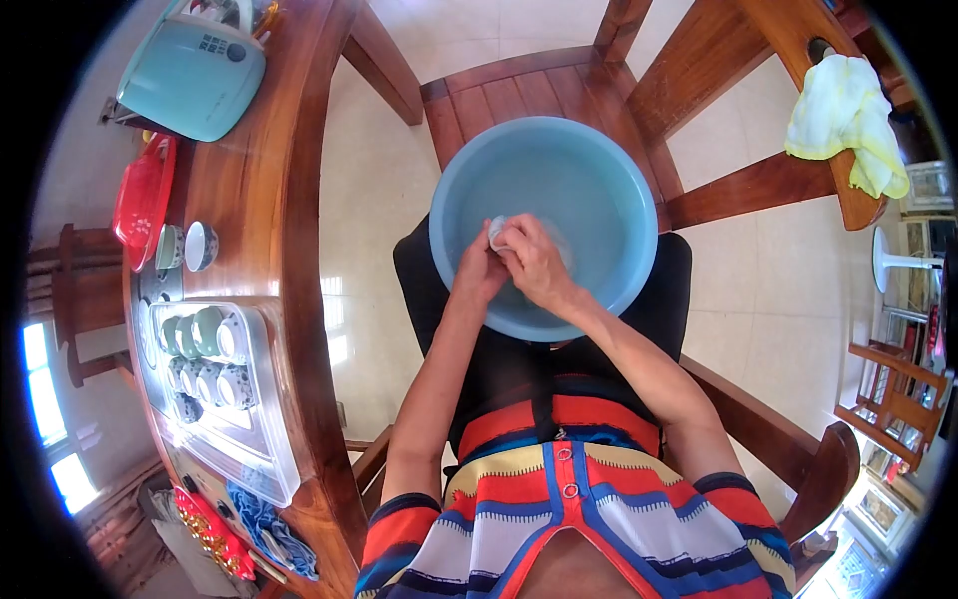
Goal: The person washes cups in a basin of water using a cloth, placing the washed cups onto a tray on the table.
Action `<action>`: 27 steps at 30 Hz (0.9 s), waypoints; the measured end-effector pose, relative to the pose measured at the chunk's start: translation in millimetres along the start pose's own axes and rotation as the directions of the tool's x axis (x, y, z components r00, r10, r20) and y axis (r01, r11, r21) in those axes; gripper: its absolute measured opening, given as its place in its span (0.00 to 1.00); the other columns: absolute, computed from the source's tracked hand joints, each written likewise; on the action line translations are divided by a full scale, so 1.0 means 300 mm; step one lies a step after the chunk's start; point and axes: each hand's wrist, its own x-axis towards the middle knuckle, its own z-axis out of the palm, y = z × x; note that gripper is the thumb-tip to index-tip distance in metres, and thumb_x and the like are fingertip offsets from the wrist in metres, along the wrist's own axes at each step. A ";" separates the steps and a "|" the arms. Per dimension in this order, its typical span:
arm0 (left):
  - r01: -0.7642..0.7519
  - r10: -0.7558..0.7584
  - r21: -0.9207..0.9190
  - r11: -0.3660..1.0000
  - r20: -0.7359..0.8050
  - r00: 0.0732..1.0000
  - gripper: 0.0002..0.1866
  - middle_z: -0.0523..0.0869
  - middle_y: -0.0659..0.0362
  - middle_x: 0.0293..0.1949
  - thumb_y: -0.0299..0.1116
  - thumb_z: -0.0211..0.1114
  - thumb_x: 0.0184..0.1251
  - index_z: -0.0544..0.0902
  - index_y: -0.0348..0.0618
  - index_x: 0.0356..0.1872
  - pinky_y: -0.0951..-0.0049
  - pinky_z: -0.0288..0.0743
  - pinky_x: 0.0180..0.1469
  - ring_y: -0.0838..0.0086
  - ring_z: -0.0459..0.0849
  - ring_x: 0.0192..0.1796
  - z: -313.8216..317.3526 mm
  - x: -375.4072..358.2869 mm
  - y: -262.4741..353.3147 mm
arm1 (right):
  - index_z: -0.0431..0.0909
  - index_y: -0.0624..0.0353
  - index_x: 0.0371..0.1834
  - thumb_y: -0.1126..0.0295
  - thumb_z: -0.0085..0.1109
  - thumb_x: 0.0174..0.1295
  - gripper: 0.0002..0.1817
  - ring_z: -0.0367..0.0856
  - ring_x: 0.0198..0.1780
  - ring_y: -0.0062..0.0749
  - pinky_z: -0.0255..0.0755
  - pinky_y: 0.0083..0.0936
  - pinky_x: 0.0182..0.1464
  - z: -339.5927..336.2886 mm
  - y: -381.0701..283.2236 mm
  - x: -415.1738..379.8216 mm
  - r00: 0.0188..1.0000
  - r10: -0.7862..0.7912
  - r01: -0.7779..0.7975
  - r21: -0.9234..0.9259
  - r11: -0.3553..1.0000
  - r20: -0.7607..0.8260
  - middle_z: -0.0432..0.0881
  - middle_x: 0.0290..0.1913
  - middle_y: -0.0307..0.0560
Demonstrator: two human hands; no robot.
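Observation:
A small white cup [496, 233] is held between my two hands, inside a light blue basin [645, 215] with cloudy water in it. My left hand [481, 266] is closed around the cup from the left, its fingers partly hidden. Bent over the cup, the fingers of my right hand [535, 260] grip it at the rim and side. The basin stands at my knees, its far part over a wooden chair seat [509, 95].
On the wooden table [304, 150] to my left are a clear tray [269, 439] with several small cups, two more cups [202, 246], a red tray [145, 200], a light blue appliance [195, 85] and a blue cloth [269, 529]. A yellow-white cloth [843, 115] hangs over a chair at right.

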 end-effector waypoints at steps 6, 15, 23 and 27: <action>-0.016 0.016 -0.010 1.000 0.001 1.000 0.20 0.78 0.55 0.44 0.44 0.43 0.72 0.72 0.37 0.48 0.66 0.70 0.50 0.68 0.76 0.47 0.004 -0.004 0.002 | 0.73 0.61 0.30 0.82 0.54 0.50 0.06 0.72 0.38 0.44 0.68 0.32 0.39 -0.014 0.010 -0.003 0.999 -0.013 0.014 -0.025 1.000 0.042 0.69 0.38 0.50; 0.008 -0.008 0.017 1.000 -0.042 0.999 0.19 0.79 0.59 0.39 0.46 0.43 0.72 0.74 0.41 0.46 0.73 0.67 0.36 0.73 0.75 0.38 0.000 -0.001 0.006 | 0.73 0.63 0.30 0.84 0.54 0.48 0.07 0.73 0.37 0.44 0.68 0.32 0.38 -0.020 0.026 -0.021 0.998 -0.029 0.031 -0.026 0.999 0.058 0.69 0.37 0.50; 0.011 -0.007 0.048 0.999 -0.092 0.996 0.17 0.78 0.64 0.31 0.47 0.45 0.71 0.75 0.46 0.40 0.77 0.62 0.28 0.78 0.72 0.29 0.022 -0.009 0.006 | 0.71 0.62 0.31 0.80 0.52 0.51 0.05 0.71 0.39 0.50 0.67 0.37 0.40 -0.022 0.025 -0.040 0.996 0.076 -0.081 0.115 0.990 0.050 0.69 0.37 0.53; -0.019 0.032 0.254 0.967 -0.045 0.999 0.16 0.74 0.66 0.25 0.46 0.45 0.71 0.75 0.46 0.37 0.78 0.62 0.25 0.81 0.69 0.23 0.013 -0.018 -0.011 | 0.73 0.62 0.32 0.77 0.52 0.54 0.03 0.73 0.38 0.45 0.68 0.33 0.39 -0.023 0.018 -0.025 0.992 0.130 -0.129 0.039 0.991 -0.005 0.70 0.37 0.51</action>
